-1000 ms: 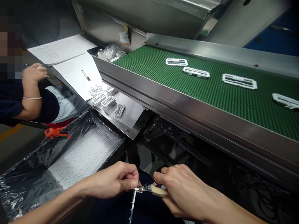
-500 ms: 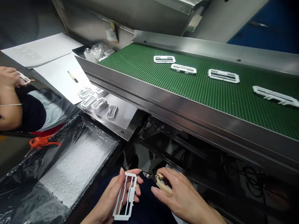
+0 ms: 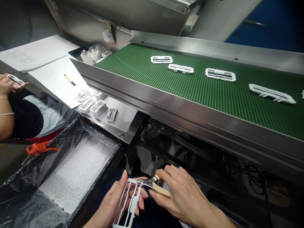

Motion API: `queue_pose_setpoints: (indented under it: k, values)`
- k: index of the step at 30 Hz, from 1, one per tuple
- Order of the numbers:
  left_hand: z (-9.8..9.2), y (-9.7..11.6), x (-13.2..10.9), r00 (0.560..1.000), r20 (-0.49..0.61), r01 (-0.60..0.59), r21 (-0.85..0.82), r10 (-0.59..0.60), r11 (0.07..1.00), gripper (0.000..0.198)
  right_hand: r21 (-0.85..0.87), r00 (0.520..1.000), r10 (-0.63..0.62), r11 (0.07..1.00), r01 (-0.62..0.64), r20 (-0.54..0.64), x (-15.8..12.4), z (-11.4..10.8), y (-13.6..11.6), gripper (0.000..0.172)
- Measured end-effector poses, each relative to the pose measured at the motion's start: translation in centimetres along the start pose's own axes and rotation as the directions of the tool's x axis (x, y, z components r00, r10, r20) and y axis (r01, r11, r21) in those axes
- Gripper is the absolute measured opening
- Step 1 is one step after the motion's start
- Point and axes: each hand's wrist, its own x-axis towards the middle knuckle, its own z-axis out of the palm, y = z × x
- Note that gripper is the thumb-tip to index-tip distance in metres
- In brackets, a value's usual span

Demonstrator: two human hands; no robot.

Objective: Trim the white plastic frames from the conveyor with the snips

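Observation:
A white slotted plastic frame (image 3: pixel 133 204) is held upright and slightly tilted in my left hand (image 3: pixel 111 202), thumb along its left side and fingers behind it. My right hand (image 3: pixel 182 196) is closed round the cream handles of a pair of nippers (image 3: pixel 160 189). The nippers' metal jaws meet the frame's upper right corner, close to my left fingertips. Whether the jaws are closed on the plastic cannot be made out.
Several similar white frames (image 3: pixel 220 75) lie on the green conveyor belt (image 3: pixel 142 74) behind a metal rail. Stacked frames (image 3: pixel 98 107) sit on the side table. A plastic-lined bin (image 3: pixel 78 171) with an orange-handled tool (image 3: pixel 40 148) stands left. Another person's hand (image 3: pixel 6 85) holds a frame.
The nippers have moved left onto the frame's top corner; before, they were just apart from it. The view has shifted slightly, and another frame's edge shows at the far right.

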Motion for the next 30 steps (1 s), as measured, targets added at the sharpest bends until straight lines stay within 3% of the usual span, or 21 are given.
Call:
queue_pose_setpoints:
  k: [5,14,18,22,30]
  values:
    - [0.1,0.6,-0.2,1.0,0.015,0.022,0.018,-0.022,1.0,0.063,-0.052,0.999,-0.033,0.998,0.034,0.015,0.2,-0.4,0.1,0.022]
    - [-0.5,0.0,0.0,1.0,-0.012,0.007,-0.009,-0.008,1.0,0.06,-0.146,0.977,-0.179,0.976,0.161,-0.118,0.7,0.5,0.7,0.021]
    - [-0.1,0.8,-0.1,0.998,0.015,0.058,-0.038,-0.058,0.998,0.061,0.086,0.998,-0.033,0.996,0.037,-0.052,0.9,0.2,0.6,0.026]
    - [0.4,1.4,0.0,0.998,-0.032,0.049,-0.144,-0.054,0.988,0.059,0.232,0.99,0.136,0.963,-0.137,0.019,1.2,-0.4,0.7,0.031]
    - [0.9,1.8,0.6,0.995,-0.012,0.089,-0.242,-0.095,0.966,0.059,0.434,0.983,0.181,0.887,-0.157,-0.013,1.1,0.1,1.5,0.032]
